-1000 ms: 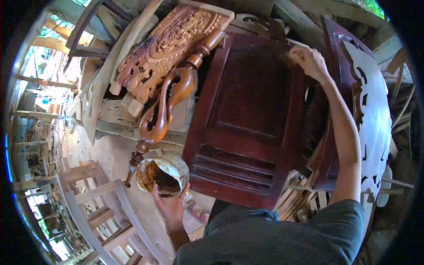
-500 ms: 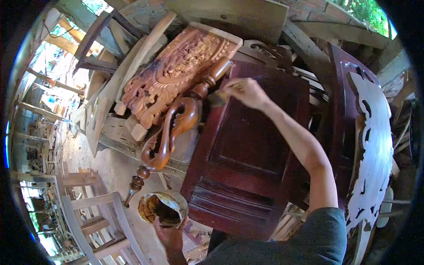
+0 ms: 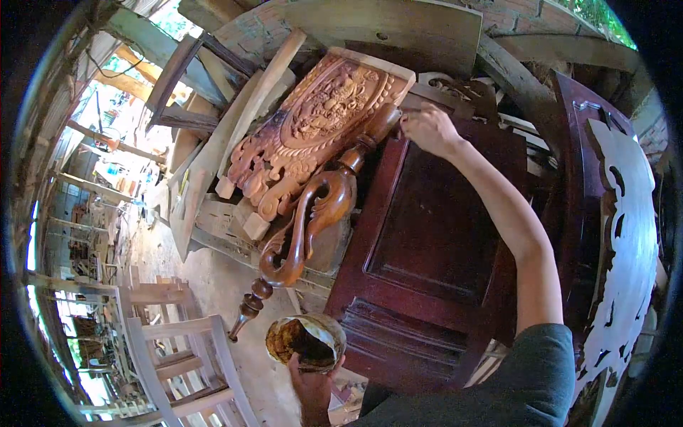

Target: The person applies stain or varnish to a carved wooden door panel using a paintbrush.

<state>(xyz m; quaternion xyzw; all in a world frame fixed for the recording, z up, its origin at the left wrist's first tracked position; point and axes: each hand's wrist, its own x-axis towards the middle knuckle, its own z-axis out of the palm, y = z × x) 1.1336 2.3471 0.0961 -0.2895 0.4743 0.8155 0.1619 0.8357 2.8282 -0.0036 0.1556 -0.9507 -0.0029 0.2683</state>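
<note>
My left hand (image 3: 313, 381) grips a round container (image 3: 329, 333) with brown residue on its rim and a dark inside. My right hand (image 3: 429, 130) is closed at the top end of a turned and carved wooden post (image 3: 334, 196), which has a glossy brown finish. What its fingers hold is too hidden to name. The post slants beside a carved wooden panel (image 3: 331, 107). Below my right hand lies a dark red panelled board (image 3: 441, 206).
Pale wooden chair frames (image 3: 181, 327) stand at lower left. On the right a pale cut-out panel (image 3: 629, 235) leans by another dark red board (image 3: 580, 178). A dark wooden frame (image 3: 171, 78) is at upper left, before a brick wall (image 3: 263, 35).
The scene has shifted right and slightly down in view. My right hand has moved up along the post to its top end. My left hand still holds the container.
</note>
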